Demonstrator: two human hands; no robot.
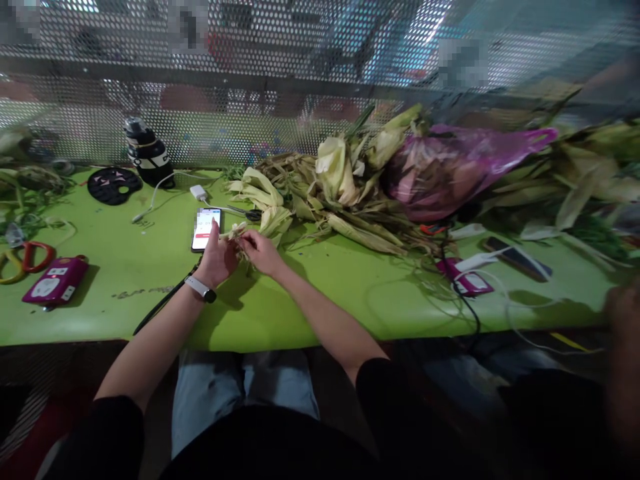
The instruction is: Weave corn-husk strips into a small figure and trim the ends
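Observation:
My left hand, with a watch on its wrist, is closed around a small bundle of pale corn husk, thumb pointing up. Close against it, my right hand pinches the same bundle from the right side. The bundle's lower part is hidden by the fingers. Just behind the left thumb lies a phone with its screen lit. Loose corn husks lie right behind the hands, with dark-handled scissors partly under them.
A heap of dried husks and a pink plastic bag fill the back right of the green table. To the left are a dark bottle, scissors and a magenta box. Another person's arm shows at right.

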